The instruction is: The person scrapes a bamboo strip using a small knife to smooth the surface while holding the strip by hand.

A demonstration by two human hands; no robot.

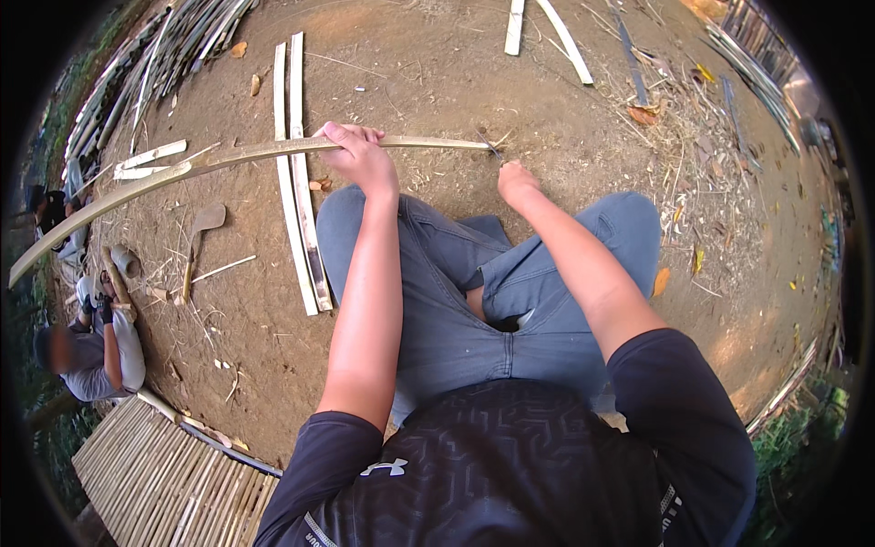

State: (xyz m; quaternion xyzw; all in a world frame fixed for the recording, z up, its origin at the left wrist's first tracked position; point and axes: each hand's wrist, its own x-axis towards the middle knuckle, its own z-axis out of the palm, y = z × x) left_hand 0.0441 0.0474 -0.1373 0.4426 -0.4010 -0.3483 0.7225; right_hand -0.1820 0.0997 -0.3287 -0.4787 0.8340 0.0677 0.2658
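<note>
A long pale bamboo strip [228, 157] runs across in front of me, curving from the far left to just above my right hand. My left hand [358, 157] is closed around it near its right part, thumb on top. My right hand [518, 180] forms a fist on what looks like a small dark-bladed knife [494, 150]; its handle is hidden in my fingers. The blade sits crosswise at the strip's right tip, seemingly touching it. My legs are folded on the ground below both hands.
Two split bamboo lengths [285, 182] lie beside my left knee. A bundle of bamboo poles [169, 55] rests at the far left. At the left sits another person [96, 351], near a flat-bladed tool [208, 219] and a bamboo slat platform [173, 465]. More strips [565, 41] lie ahead.
</note>
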